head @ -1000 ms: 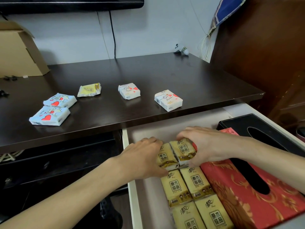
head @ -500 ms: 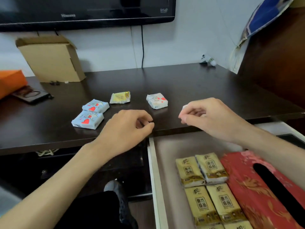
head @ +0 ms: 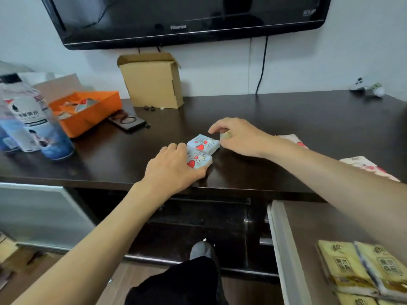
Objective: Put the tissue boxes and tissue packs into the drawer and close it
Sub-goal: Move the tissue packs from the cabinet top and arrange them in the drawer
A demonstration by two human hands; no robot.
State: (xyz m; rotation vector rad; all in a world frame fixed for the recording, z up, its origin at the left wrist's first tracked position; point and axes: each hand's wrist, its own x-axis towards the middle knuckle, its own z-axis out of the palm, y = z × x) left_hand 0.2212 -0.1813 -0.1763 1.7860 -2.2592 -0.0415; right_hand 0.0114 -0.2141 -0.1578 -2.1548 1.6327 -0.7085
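Two blue tissue packs with red hearts lie on the dark tabletop (head: pixel 286 119). My left hand (head: pixel 174 170) is closed around the nearer blue pack (head: pixel 199 160). The farther blue pack (head: pixel 203 143) lies just beyond it, touching my right hand (head: pixel 239 137), whose fingers pinch a small yellow pack (head: pixel 225 135). Two white packs with red prints (head: pixel 294 139) (head: pixel 367 166) lie to the right, partly hidden by my right forearm. The open drawer (head: pixel 284 249) at lower right holds several yellow tissue packs (head: pixel 343 269).
A cardboard box (head: pixel 152 82) stands at the back under a wall-mounted TV (head: pixel 185 18). An orange tray (head: pixel 88 113), a phone (head: pixel 127 122) and two cans (head: pixel 33 124) sit at the left. My leg and shoe (head: pixel 198 260) are below the table edge.
Both hands left the drawer and moved up and left onto the table. My left hand closed on a blue pack and my right hand took hold of the yellow pack. The view swung left.
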